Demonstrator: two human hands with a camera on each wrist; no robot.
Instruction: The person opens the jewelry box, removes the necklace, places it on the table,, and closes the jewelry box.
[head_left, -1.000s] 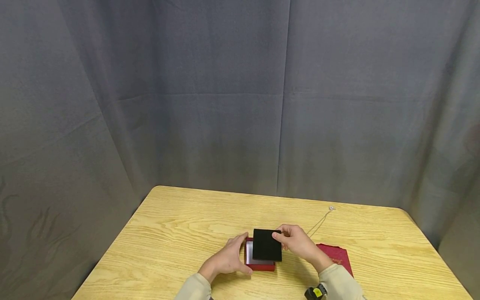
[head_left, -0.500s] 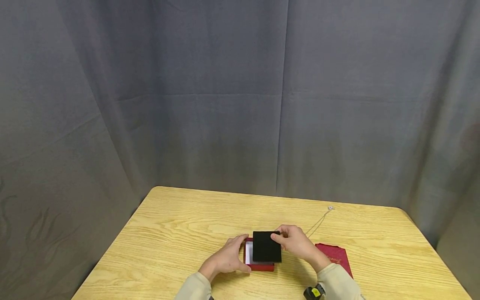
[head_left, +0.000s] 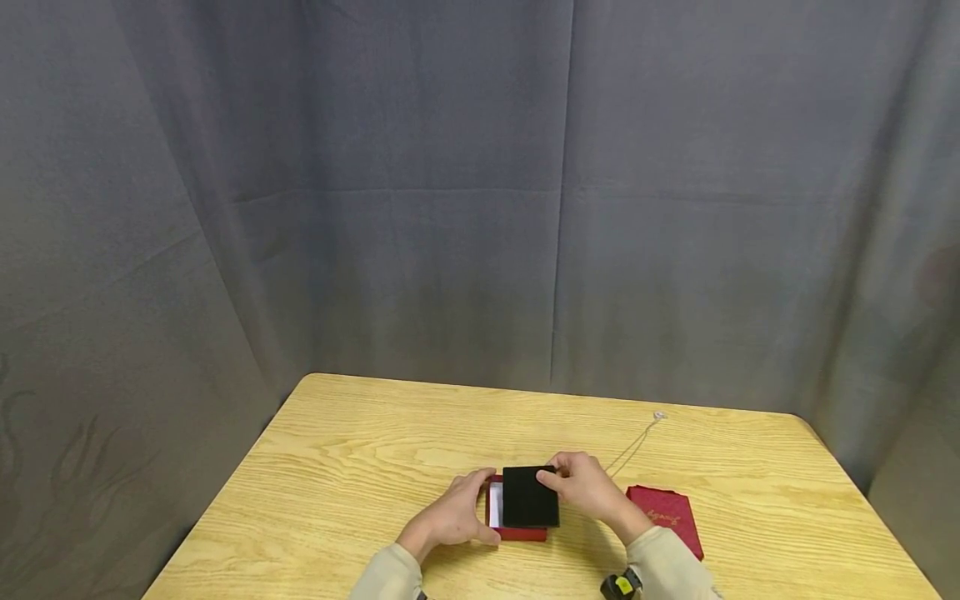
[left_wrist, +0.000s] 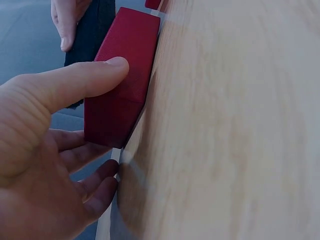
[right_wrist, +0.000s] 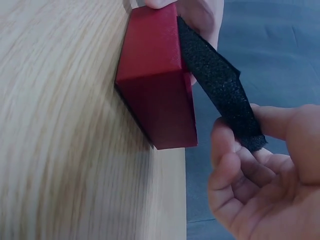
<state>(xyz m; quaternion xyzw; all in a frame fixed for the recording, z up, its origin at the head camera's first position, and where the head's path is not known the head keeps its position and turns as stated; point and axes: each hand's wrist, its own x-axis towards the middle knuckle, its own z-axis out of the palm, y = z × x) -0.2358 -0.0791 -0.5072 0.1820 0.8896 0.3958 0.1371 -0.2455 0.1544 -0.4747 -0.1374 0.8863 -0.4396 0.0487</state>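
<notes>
A small red box (head_left: 522,534) with a white inside stands uncovered on the table. My left hand (head_left: 453,510) grips it from the left, thumb on its near side and fingers round the far side; the left wrist view shows the thumb flat on the red wall (left_wrist: 125,60). Between thumb and fingers my right hand (head_left: 592,490) pinches a square black foam pad (head_left: 529,498) by its right edge. The pad is tilted over the box, its left edge low at the opening and its right edge raised, as the right wrist view shows of the foam (right_wrist: 215,75).
To the right lies a red lid (head_left: 666,515) with gold lettering. Behind it a thin chain necklace (head_left: 633,446) with a small pendant stretches over the wooden table (head_left: 375,433). Grey curtains (head_left: 435,250) hang behind and at the sides.
The black foam pad has come slightly down and nearer over the red box with my right hand. My left hand keeps its grip on the box.
</notes>
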